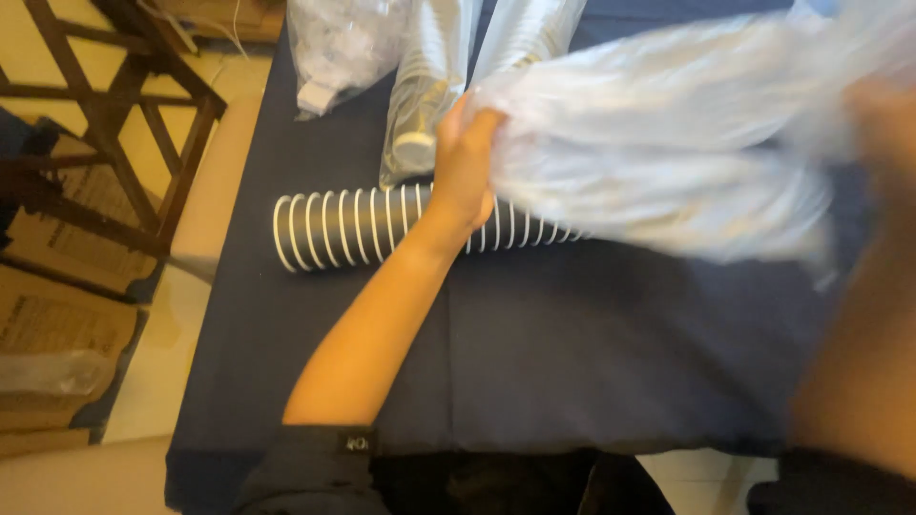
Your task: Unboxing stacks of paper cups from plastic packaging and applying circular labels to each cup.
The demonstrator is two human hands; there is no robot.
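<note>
Left hand (466, 162) clutches a crinkly clear plastic bag (658, 143) over the stacked dark paper cups (353, 227); right hand (883, 124) too blurry, can't tell.

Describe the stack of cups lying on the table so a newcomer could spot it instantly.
On the dark blue tablecloth, just beyond the left hand, the nested cup stack lies sideways. Its row of white rims on dark cups sets it apart from the clear plastic bags nearby.

The left hand (465, 162) reached forward on an outstretched bare forearm, fingers clenched. The right hand (883, 119) was raised and blurred, its grip unclear.
</note>
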